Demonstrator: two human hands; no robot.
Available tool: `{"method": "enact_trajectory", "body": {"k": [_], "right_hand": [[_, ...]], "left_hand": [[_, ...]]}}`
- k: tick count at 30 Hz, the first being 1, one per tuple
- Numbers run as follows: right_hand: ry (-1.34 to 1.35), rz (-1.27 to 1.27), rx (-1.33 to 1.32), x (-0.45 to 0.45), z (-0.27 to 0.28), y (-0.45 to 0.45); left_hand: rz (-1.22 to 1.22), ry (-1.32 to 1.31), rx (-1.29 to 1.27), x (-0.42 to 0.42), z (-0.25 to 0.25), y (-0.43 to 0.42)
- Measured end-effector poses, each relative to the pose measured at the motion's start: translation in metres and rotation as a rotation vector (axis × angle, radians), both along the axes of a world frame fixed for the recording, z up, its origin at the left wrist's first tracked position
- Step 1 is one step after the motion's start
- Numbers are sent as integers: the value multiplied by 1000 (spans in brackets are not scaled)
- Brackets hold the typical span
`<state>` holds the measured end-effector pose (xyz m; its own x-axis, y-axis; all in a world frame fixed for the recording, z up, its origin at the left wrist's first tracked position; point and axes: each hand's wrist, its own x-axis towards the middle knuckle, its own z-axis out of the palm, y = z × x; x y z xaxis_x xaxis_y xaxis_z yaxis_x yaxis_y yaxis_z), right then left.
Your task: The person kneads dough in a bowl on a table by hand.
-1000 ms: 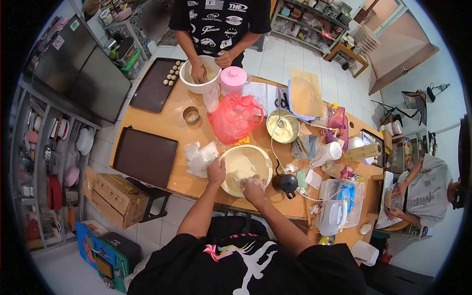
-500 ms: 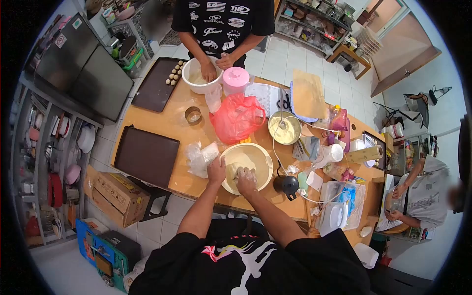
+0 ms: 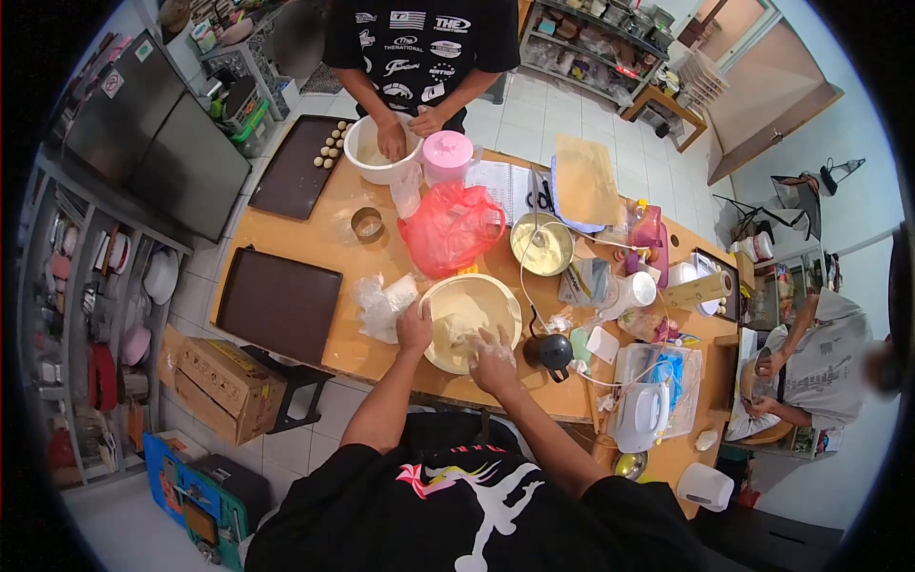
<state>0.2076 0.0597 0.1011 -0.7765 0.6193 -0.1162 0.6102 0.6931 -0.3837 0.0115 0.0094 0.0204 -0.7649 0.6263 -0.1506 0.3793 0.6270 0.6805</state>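
A cream-coloured mixing bowl (image 3: 500, 303) stands at the table's near edge with pale, floury dough (image 3: 458, 329) inside. My left hand (image 3: 414, 327) grips the bowl's left rim. Over the bowl's front right side is my right hand (image 3: 492, 361), its flour-dusted fingers spread beside the dough and holding nothing. Behind the bowl lies a red plastic bag (image 3: 450, 229). A clear plastic bag with white contents (image 3: 386, 300) rests close to my left hand, and a black-lidded container (image 3: 551, 354) stands right of my right hand.
Across the table, a person works with a hand (image 3: 392, 141) in a white bowl (image 3: 351, 143). Dark trays (image 3: 278, 303) lie left, one bearing several dough balls (image 3: 329, 151). A metal bowl of yellowish mixture (image 3: 541, 250) stands right. Another person (image 3: 824, 357) sits far right.
My right hand has drawn back from the dough toward the bowl's front right rim, and its fingers have opened. My left hand stays on the rim. The view has shifted slightly.
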Motion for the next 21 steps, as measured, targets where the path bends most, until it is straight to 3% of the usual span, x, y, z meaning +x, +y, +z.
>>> {"method": "enact_trajectory", "body": {"k": [4,7,13,16,19,21], "right_hand": [[-245,39,-334,-2,-5,8],[-174,115,-135,-8,-22,-1],[-508,236,-365,-50,-22,17],[-587,348,-359,-60,-54,15],[-705,276,-380,-76,-77,13],[-628,239,-455,-74,-77,14]], "left_hand": [[36,33,134,3,-7,0],[56,32,128,6,-8,0],[43,37,56,4,-8,0],[38,44,99,4,-10,0],[60,83,83,7,-3,-2],[43,84,103,5,-6,-3]]}}
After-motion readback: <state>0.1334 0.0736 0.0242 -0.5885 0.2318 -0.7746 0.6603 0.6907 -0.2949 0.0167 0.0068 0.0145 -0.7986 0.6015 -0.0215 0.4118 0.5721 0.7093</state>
